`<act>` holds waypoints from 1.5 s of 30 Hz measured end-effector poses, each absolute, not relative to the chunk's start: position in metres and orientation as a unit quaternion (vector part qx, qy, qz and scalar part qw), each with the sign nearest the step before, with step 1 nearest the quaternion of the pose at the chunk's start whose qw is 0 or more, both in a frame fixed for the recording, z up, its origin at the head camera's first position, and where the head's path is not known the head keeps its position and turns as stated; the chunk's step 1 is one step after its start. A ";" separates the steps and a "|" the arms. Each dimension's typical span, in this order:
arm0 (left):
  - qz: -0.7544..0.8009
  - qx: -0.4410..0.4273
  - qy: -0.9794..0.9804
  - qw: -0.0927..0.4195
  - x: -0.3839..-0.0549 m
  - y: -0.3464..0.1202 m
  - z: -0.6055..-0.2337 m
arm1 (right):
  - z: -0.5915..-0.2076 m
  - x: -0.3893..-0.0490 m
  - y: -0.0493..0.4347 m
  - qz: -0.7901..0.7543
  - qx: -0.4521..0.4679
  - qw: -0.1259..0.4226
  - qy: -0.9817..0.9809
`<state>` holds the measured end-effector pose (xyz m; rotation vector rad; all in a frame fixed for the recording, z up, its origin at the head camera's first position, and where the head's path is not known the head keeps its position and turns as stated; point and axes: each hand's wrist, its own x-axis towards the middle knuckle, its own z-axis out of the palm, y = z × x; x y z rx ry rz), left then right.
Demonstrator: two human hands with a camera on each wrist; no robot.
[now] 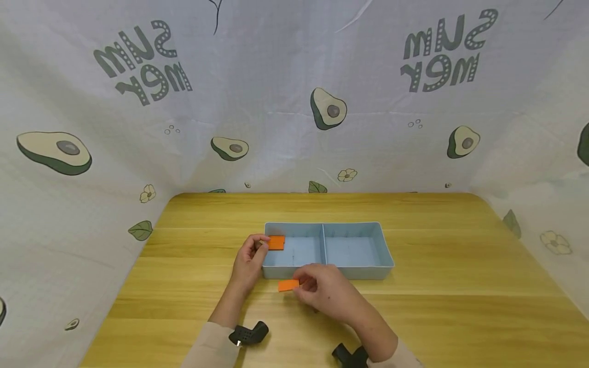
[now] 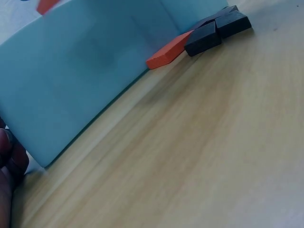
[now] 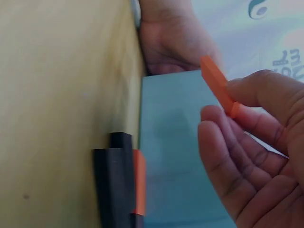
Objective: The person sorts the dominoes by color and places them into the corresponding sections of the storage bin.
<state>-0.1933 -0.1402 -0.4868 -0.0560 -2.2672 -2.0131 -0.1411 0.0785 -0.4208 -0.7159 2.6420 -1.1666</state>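
Observation:
A light-blue box (image 1: 294,272) with two compartments stands on the table. My left hand (image 1: 248,259) grips its left end wall, fingers at the rim. Beside those fingertips, inside the left compartment, lies an orange piece (image 1: 276,243). In front of the box, my right hand (image 1: 329,291) pinches a flat orange block (image 3: 217,85) between thumb and fingers, raised off the table. Several black blocks (image 2: 203,39) and another orange block (image 2: 167,51) lie on the table against the box's front wall; the right hand mostly hides them in the head view.
The right compartment (image 1: 352,245) shows a bare floor, split from the left one by a thin divider (image 1: 324,244). The wooden table (image 1: 442,266) extends to both sides. A printed avocado cloth (image 1: 276,92) hangs behind it.

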 end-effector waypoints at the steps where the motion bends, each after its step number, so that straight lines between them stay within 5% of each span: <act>1: -0.663 -0.020 -0.747 0.055 -0.193 -0.140 -0.487 | -0.419 -0.141 0.079 -0.397 -0.241 0.080 0.882; 15: -0.660 -0.023 -0.749 0.055 -0.192 -0.141 -0.488 | -0.398 -0.155 0.073 -0.425 -0.257 0.005 0.868; 31: -0.670 -0.026 -0.740 0.055 -0.192 -0.141 -0.487 | -0.389 -0.187 0.056 -0.415 -0.139 -0.057 0.898; 45: -0.679 -0.032 -0.731 0.057 -0.195 -0.141 -0.489 | -0.405 -0.211 0.039 -0.368 -0.089 -0.021 0.925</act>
